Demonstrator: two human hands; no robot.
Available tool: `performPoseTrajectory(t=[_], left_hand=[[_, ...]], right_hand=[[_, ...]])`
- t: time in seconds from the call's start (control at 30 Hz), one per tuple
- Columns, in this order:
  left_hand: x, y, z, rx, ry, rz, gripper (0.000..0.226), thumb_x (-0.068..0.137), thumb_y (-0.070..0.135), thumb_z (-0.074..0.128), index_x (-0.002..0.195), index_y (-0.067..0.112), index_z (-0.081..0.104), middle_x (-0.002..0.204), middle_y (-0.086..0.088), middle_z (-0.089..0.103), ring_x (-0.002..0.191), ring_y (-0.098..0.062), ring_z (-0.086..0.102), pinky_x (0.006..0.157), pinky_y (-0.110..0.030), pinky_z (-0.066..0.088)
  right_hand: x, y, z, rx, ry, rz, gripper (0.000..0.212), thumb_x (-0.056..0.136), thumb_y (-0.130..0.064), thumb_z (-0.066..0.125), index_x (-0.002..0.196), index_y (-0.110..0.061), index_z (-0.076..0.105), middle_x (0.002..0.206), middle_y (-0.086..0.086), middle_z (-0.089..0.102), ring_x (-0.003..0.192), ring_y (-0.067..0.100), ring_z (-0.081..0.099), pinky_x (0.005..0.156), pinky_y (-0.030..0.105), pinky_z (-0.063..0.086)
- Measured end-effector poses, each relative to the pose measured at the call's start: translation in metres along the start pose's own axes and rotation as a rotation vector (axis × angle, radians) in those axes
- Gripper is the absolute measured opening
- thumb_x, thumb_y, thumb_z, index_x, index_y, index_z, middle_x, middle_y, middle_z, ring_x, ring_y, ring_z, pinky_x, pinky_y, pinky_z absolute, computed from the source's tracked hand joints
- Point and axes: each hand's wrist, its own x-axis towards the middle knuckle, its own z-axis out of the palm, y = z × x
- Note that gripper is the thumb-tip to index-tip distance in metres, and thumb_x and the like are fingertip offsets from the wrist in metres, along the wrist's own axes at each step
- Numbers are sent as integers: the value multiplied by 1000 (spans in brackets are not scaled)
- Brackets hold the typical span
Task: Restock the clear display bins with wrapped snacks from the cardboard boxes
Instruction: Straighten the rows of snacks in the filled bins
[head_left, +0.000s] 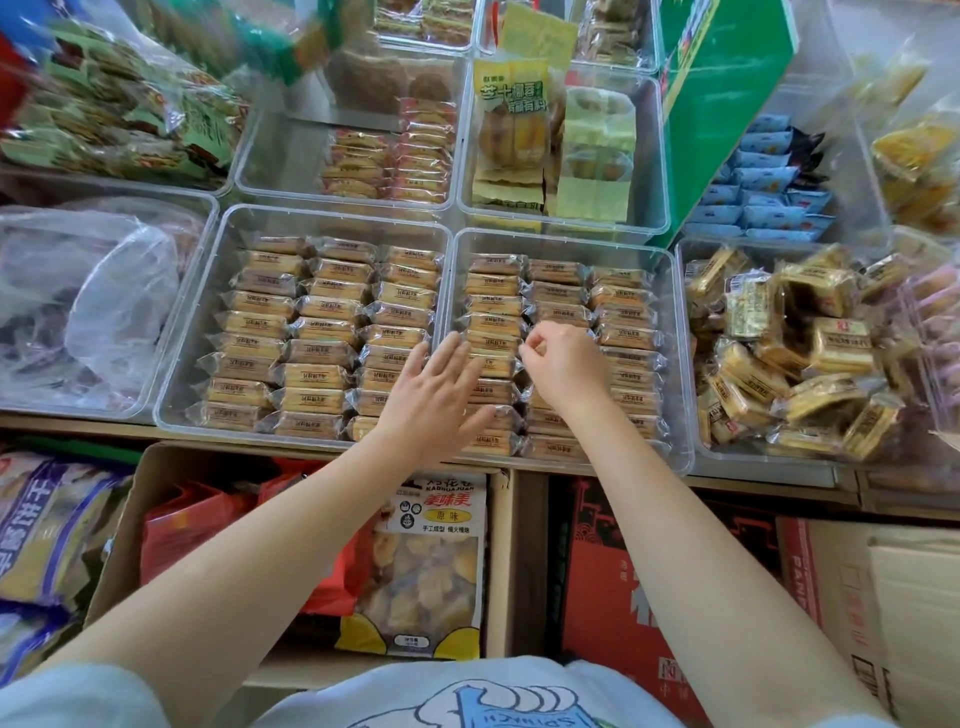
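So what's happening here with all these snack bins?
A person is arranging wrapped snacks in a clear bin on a shop shelf. The left hand lies flat with straight fingers on the packed rows, while the right hand has its fingers curled among the middle packets. This bin and its neighbour look nearly full. Cardboard boxes of stock sit below.

The single head view looks forward and steeply down, close over the clear bins (571, 244).

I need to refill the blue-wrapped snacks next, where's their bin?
In the head view, the blue snacks sit upper right, behind the jumbled yellow-snack bin and right of the tilted green box.
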Motion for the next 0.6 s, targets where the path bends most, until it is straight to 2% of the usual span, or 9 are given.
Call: performPoseTrajectory(t=[0.07, 0.2, 0.27, 0.33, 0.43, 0.6], left_hand=[[8, -2, -3, 39, -41, 15, 76, 100, 64, 14, 160, 17, 13, 168, -8, 12, 155, -22, -8, 125, -49, -6], [10, 0, -3, 58, -73, 18, 74, 101, 62, 17, 160, 17, 12, 168, -10, 14, 155, -23, -8, 124, -52, -4], [8, 2, -3, 41, -63, 8, 72, 102, 60, 17, 160, 17, 14, 167, -10, 16, 155, -22, -7, 124, -52, -3], [5, 3, 1, 27, -51, 7, 71, 102, 58, 16, 160, 16, 17, 166, -10, 20, 156, -22, -6, 125, -51, -2], [1, 3, 6, 1, -15, -7, 79, 96, 59, 3, 159, 16, 24, 164, -9, 28, 156, -21, -2, 124, -50, 2], [-4, 2, 9, -19, 9, -1, 84, 92, 61, 0, 157, 16, 30, 160, -7, 36, 155, -21, 8, 124, -51, 7]], right_hand=[[3, -5, 3, -63, -55, -32, 19, 98, -35, 58, 96, -18, 67, 90, -1, 64, 78, 20, 61, 60, 28, 44], [3, -8, 15, -237, -110, 8, 27, 97, -42, 59, 98, -17, 67, 91, 1, 66, 84, 25, 65, 66, 32, 49], [4, -8, 21, -195, -126, 34, 23, 97, -39, 60, 97, -17, 69, 93, 1, 68, 87, 25, 66, 69, 34, 53], [7, -7, 20, -71, -143, 82, 16, 97, -32, 62, 94, -19, 71, 93, -1, 69, 86, 22, 64, 67, 31, 48], [14, -5, 17, 85, -108, 94, 12, 95, -26, 64, 93, -19, 73, 96, -2, 70, 83, 18, 58, 66, 28, 42], [13, -2, 20, 107, -99, 64, 13, 95, -28, 64, 92, -19, 73, 101, -2, 69, 86, 17, 59, 67, 28, 42]])
